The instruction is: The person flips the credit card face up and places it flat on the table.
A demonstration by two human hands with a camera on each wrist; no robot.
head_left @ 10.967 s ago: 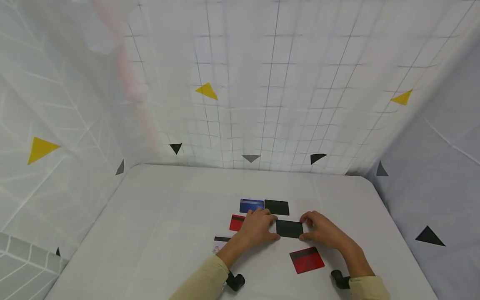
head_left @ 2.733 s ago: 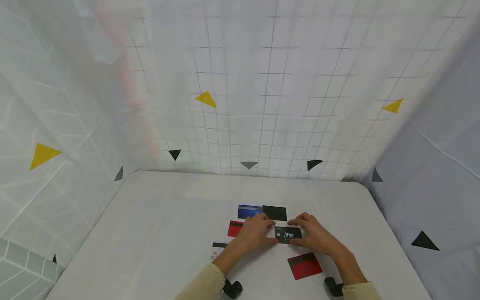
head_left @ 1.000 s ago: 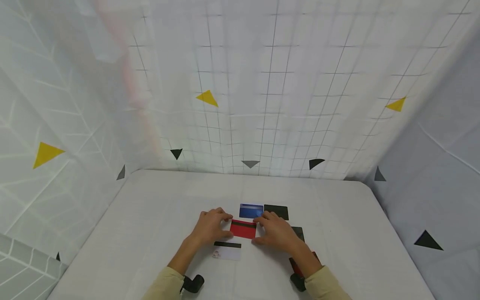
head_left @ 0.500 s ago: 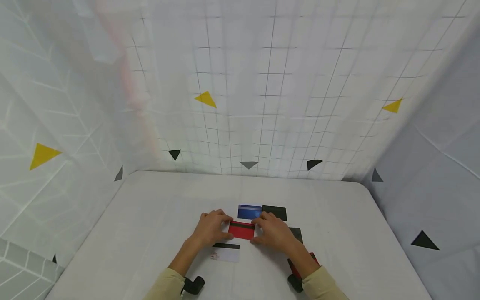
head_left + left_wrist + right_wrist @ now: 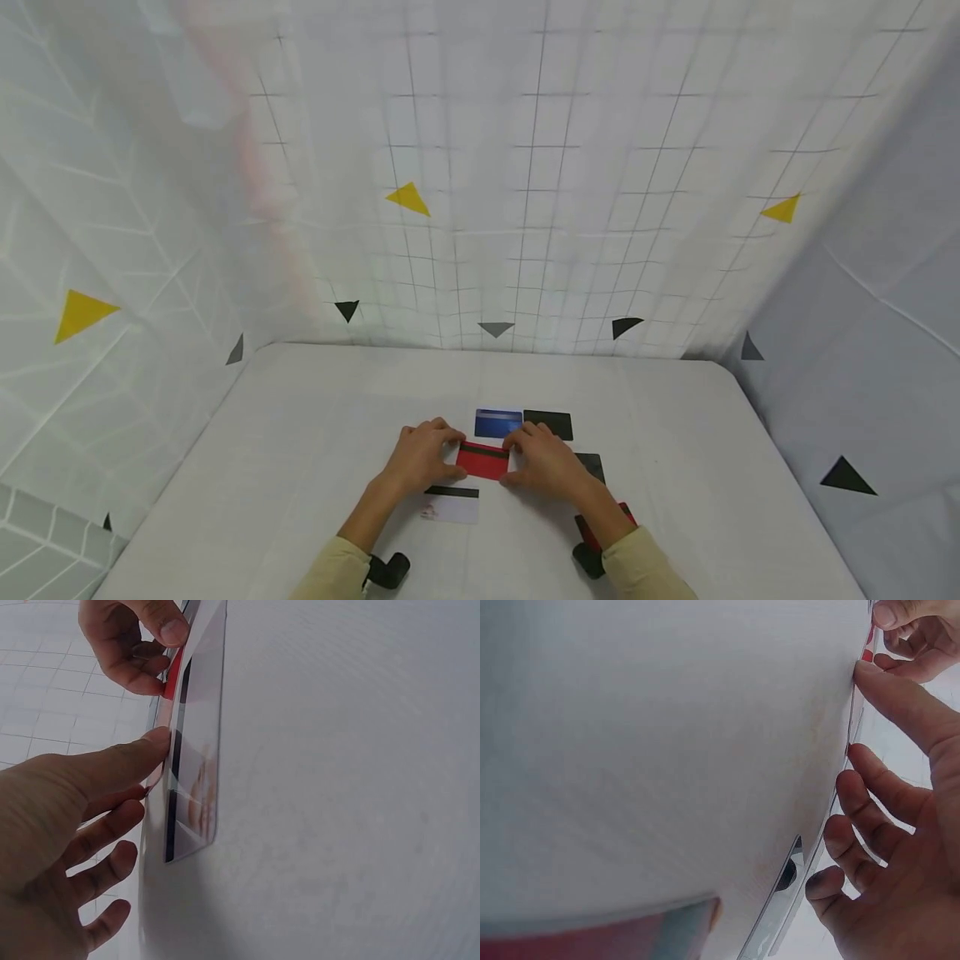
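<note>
A red magnetic-stripe card (image 5: pixel 482 463) lies between both hands, its dark stripe along the far side. My left hand (image 5: pixel 422 457) holds its left end by the corners, thumb near and index finger far. At the right end, my right hand (image 5: pixel 547 463) holds the card the same way. Just below is a white card (image 5: pixel 452 505) with a black stripe and a small picture. Beyond the hands lie a blue card (image 5: pixel 498 423) and a black card (image 5: pixel 551 424), side by side. The left wrist view shows the white card (image 5: pixel 196 772) close beside the left thumb.
Another black card (image 5: pixel 592 465) lies right of the right hand, partly covered by it. A second red card (image 5: pixel 591 531) sits under the right forearm, mostly hidden. Everything rests on a white table (image 5: pixel 315 433) with fabric walls behind and at the sides.
Earlier, both hands were at the nearer black card, which went from plain to a face reading "Vip". They then moved left to the red card; over the last second they hardly move.
</note>
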